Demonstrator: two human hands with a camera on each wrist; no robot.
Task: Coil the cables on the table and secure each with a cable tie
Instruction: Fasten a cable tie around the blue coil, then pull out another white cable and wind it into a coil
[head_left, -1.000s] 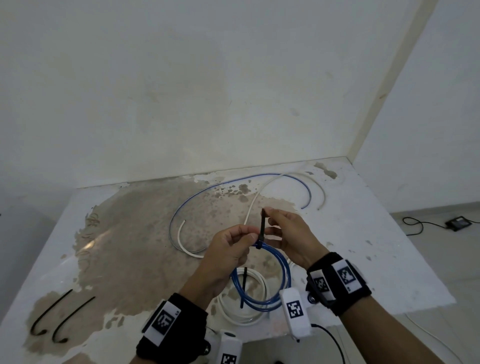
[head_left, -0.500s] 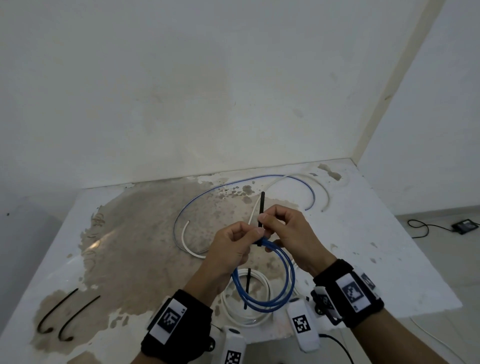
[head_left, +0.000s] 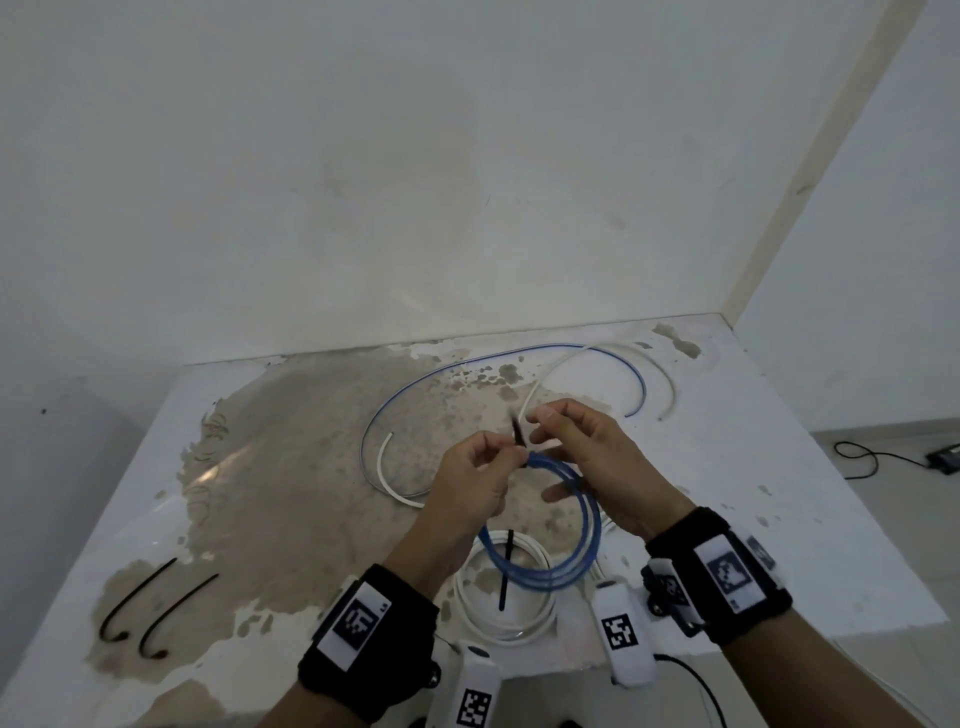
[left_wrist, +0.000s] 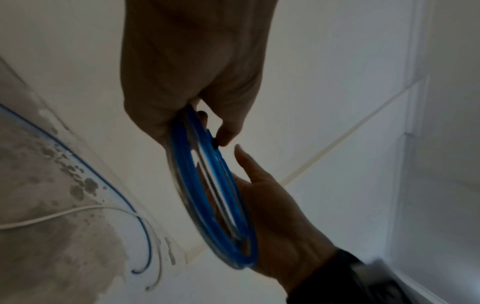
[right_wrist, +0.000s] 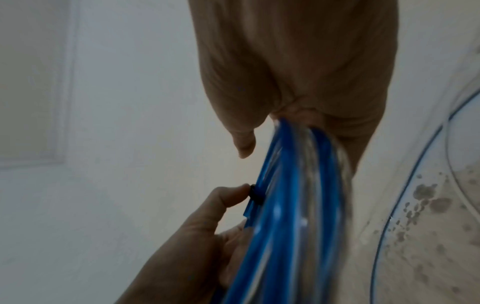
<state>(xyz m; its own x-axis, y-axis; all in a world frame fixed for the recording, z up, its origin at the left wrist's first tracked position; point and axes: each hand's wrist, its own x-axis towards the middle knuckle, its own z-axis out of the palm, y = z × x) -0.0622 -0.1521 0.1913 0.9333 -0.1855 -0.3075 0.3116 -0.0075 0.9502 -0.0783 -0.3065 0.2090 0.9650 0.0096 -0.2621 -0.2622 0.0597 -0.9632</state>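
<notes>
I hold a small blue cable coil (head_left: 592, 519) in the air above the table's front. My left hand (head_left: 511, 454) pinches the top of the coil where a black cable tie (head_left: 517, 431) wraps it. A left fingertip rests on the tie's head (left_wrist: 215, 144) (right_wrist: 253, 194). The tie's tail stands up, blurred, just left of my right hand (head_left: 537, 428). That hand's thumb and forefinger are a little apart from the tail. Its other fingers lie straight along the coil. A loose blue cable (head_left: 467, 364) and a loose white cable (head_left: 550, 374) curve across the back of the table.
A white cable coil (head_left: 467, 608) lies at the front edge under my hands, with a black tie (head_left: 506, 571) across it. Two spare black ties (head_left: 135, 603) lie at the front left. The stained table (head_left: 285, 493) meets walls behind; a black cord (head_left: 862, 457) lies on the floor to the right.
My right hand was pinching the tie's tail and drawing it upward; now its fingertips have come off the tail. Less of the tail shows, and it leans left. My left hand keeps its grip.
</notes>
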